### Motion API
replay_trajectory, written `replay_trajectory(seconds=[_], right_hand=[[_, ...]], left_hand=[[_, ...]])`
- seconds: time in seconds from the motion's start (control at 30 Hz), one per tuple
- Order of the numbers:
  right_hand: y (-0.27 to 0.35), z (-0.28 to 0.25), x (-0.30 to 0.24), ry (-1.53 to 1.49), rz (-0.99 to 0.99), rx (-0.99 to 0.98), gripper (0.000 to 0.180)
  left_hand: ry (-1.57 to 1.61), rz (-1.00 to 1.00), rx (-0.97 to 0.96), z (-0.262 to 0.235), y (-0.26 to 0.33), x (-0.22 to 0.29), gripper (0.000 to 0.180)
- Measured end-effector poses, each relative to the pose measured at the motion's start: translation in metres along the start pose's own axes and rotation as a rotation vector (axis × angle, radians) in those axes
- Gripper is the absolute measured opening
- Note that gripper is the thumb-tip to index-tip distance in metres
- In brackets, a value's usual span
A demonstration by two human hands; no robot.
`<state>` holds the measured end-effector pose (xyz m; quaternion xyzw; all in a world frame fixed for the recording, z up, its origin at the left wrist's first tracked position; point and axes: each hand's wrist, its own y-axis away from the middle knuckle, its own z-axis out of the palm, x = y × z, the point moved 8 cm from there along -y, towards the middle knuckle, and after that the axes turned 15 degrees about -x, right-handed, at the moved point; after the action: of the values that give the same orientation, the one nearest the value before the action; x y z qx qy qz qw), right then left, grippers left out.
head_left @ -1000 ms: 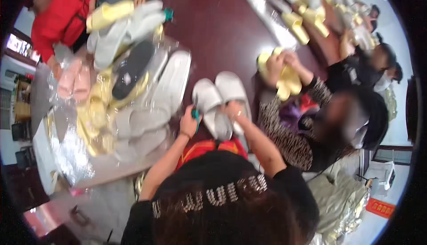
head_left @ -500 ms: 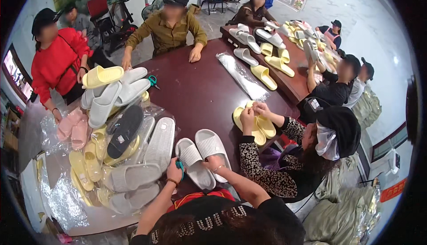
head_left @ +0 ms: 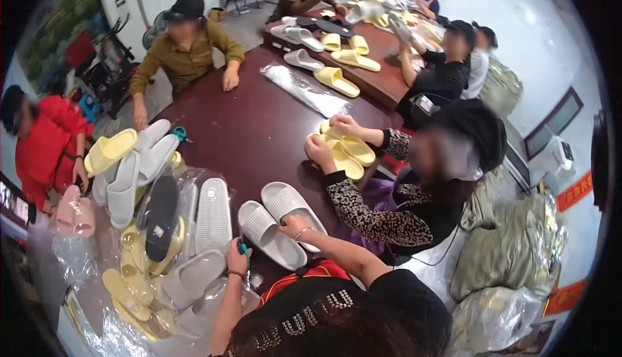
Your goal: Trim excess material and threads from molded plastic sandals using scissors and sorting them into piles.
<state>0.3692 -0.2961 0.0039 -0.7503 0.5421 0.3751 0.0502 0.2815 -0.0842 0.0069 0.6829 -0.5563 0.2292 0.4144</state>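
Observation:
My left hand [head_left: 236, 260] is closed around teal-handled scissors [head_left: 243, 249], just left of a pair of ribbed light-grey slippers. The left grey slipper [head_left: 285, 253] and the right grey slipper [head_left: 306, 205] lie side by side on the dark red table [head_left: 220, 124]. My right hand [head_left: 295, 225] reaches between them, its fingers bent against the right slipper beside the strap; the fingertips are partly hidden. Beside my left hand lie a bagged grey slipper [head_left: 212, 211], sole up, and another grey slipper [head_left: 191, 278] in clear plastic.
Grey and yellow slippers [head_left: 111, 151] pile up at left, near pink slippers [head_left: 76, 213]. Other teal scissors [head_left: 181, 135] lie behind them. A co-worker at right handles yellow slippers [head_left: 346, 153]. Flat clear bags [head_left: 304, 88] lie farther back, before a second slipper-covered table.
My view has turned, so the scene sits farther left. Both my hands keep their places at the scissors and grey slippers. The co-worker's hands at right have moved farther apart on the yellow slippers.

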Motion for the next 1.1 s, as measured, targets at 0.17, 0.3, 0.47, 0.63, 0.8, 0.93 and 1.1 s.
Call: replay_trajectory(seconds=[0.17,0.3,0.47,0.63,0.8,0.93,1.1], right_hand=[[0.009,-0.028,-0.004,-0.061,-0.023,0.126,0.027],[0.007,-0.023,-0.004,-0.084,-0.004,0.124,0.029],[0.012,-0.013,-0.006,-0.032,-0.005,0.130,0.034],[0.010,0.018,-0.023,0.137,-0.043,-0.125,0.024],[-0.011,0.026,-0.032,0.106,-0.112,-0.120,0.019],[-0.013,-0.011,-0.043,0.004,-0.188,-0.040,0.017],[-0.003,-0.058,-0.033,-0.086,-0.144,0.093,0.021]], left_hand=[[-0.025,0.043,0.070,0.001,-0.012,-0.020,0.052],[0.261,0.008,0.018,0.019,-0.011,-0.049,0.053],[0.574,0.066,-0.010,0.042,0.014,-0.028,0.047],[0.871,-0.026,-0.067,0.054,0.031,0.006,0.044],[0.837,-0.020,-0.061,0.053,0.033,0.026,0.043],[0.830,0.013,0.016,0.039,0.041,0.024,0.038],[0.898,0.040,-0.024,0.020,0.061,0.069,0.031]])
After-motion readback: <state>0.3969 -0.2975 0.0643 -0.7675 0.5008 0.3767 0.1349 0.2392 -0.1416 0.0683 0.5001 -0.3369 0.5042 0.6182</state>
